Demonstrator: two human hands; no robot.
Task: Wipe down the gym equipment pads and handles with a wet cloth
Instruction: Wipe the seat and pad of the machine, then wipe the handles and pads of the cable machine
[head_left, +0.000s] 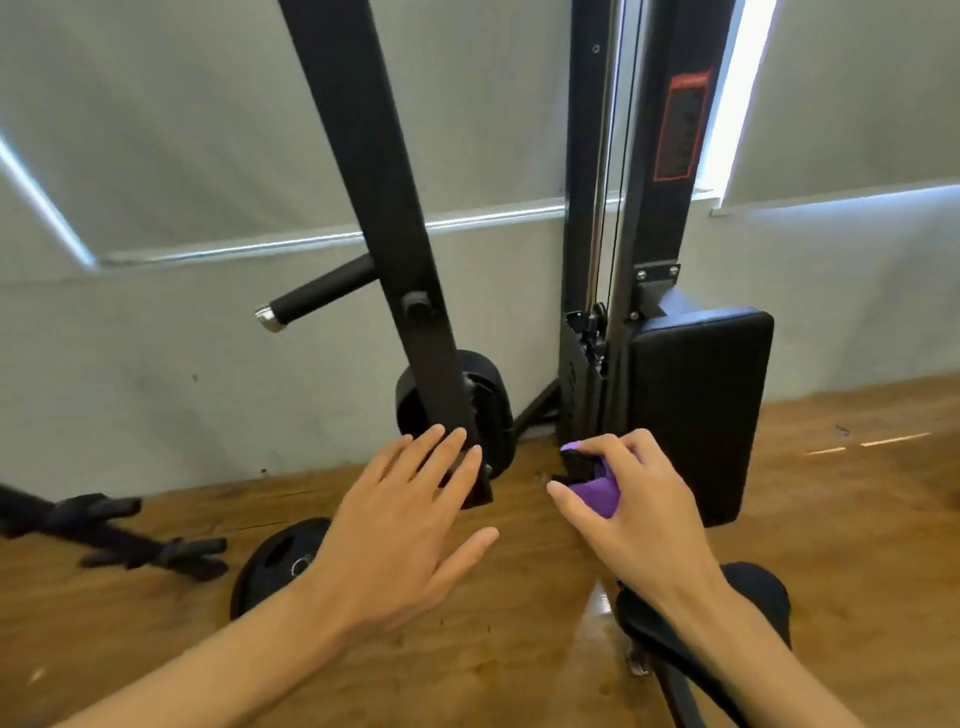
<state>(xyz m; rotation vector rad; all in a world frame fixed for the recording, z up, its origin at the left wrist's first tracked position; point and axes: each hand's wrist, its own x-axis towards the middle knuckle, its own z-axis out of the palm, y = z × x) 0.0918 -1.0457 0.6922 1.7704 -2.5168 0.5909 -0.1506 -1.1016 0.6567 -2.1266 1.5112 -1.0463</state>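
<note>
At the foot of the upright column (660, 218), the right hand (639, 499) grips a bunched purple cloth (597, 493). The left hand (410, 525) is spread with straight fingers and holds nothing. The smooth black rounded-rectangular pad (701, 410) stands upright just right of the cloth, nearest the right hand. The textured cylindrical handle (317, 293) lies well apart, up-left.

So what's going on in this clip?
A person is cleaning a gym machine. Their right hand grips a bunched purple cloth at the foot of the upright frame, just left of the black pad. The left hand is open, fingers spread, by the lower end of the slanted bar; contact is unclear. A weight plate lies on the wooden floor.
</note>
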